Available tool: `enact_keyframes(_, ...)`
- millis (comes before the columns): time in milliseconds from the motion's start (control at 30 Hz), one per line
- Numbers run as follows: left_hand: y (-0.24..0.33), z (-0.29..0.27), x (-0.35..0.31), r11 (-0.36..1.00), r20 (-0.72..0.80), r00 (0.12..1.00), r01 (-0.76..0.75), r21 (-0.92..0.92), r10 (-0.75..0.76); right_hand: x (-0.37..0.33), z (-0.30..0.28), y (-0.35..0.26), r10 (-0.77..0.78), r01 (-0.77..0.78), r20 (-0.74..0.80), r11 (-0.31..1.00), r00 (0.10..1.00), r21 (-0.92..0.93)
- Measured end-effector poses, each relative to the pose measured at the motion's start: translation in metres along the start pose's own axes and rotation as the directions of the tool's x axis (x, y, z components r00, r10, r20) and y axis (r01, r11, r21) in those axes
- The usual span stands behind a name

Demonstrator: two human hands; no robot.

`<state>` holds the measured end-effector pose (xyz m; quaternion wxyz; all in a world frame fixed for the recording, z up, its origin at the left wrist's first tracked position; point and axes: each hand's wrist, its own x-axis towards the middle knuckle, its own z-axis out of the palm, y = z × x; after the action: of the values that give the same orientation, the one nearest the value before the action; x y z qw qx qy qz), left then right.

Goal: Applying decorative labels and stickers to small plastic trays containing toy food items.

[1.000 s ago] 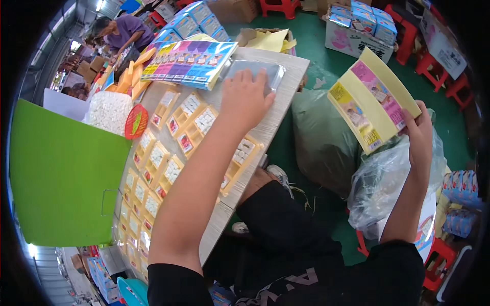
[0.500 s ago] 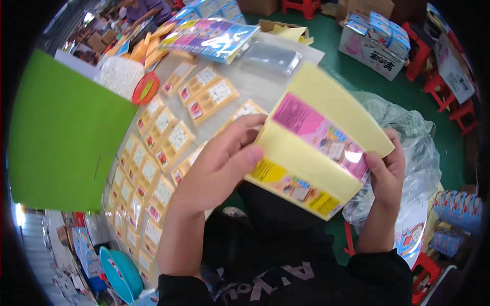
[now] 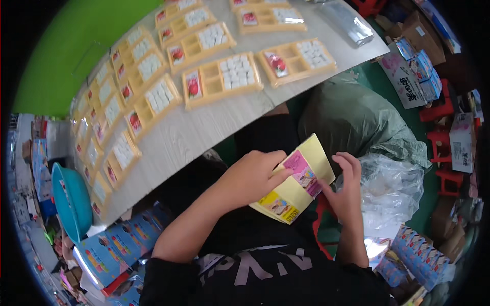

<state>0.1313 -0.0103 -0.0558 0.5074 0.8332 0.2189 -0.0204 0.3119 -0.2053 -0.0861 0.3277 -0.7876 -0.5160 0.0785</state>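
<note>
My left hand (image 3: 260,176) grips a pale yellow printed card (image 3: 320,159) by its left side, thumb on the face and fingers behind. Pink and yellow printed panels run across the card, which tilts in front of my torso. Its edge looks layered, but I cannot tell how many sheets there are. At the card's right edge my right hand (image 3: 347,191) has its fingers apart, with the thumb tip against the face. On the table (image 3: 204,125) beyond lie rows of pale yellow compartment trays (image 3: 222,80), each with small white cubes and a red-pictured label.
A clear plastic package (image 3: 347,23) lies at the table's far right. Plastic bags (image 3: 357,117) bulge beside my right arm. Red stools (image 3: 440,143) and a carton of blue boxes (image 3: 403,76) stand right. Lower left are a teal basin (image 3: 71,201) and blue printed boxes (image 3: 120,250).
The view has swung, bringing the near table edge into sight. The card sits lower, closer to my body. My right hand's fingers have loosened from its right edge.
</note>
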Motion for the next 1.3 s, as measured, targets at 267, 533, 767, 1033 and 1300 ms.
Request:
enact_keyframes(267, -0.05, 0.02, 0.0, 0.953, 0.031, 0.999, -0.027, -0.302, 0.038, 0.022, 0.046, -0.031, -0.274, 0.269, 0.19, 0.962, 0.943, 0.053)
enact_keyframes(533, -0.064, 0.012, -0.028, 0.981, -0.038, 0.991, -0.13, -0.145, 0.125, 0.043, 0.065, -0.06, -0.264, 0.248, 0.216, 0.964, 0.94, 0.1)
enact_keyframes(767, -0.06, 0.015, -0.032, 0.983, -0.081, 0.984, -0.166, -0.081, 0.159, 0.051, 0.063, -0.069, -0.339, 0.333, 0.176, 0.941, 0.924, 0.064)
enact_keyframes(1033, -0.064, 0.015, -0.031, 0.979, -0.082, 0.98, -0.186, -0.082, 0.179, 0.052, 0.06, -0.072, -0.312, 0.308, 0.214, 0.95, 0.926, 0.051)
enact_keyframes(1300, -0.065, 0.011, -0.03, 0.972, -0.065, 0.977, -0.211, -0.105, 0.205, 0.053, 0.054, -0.069, -0.18, 0.121, 0.297, 0.971, 0.938, 0.205)
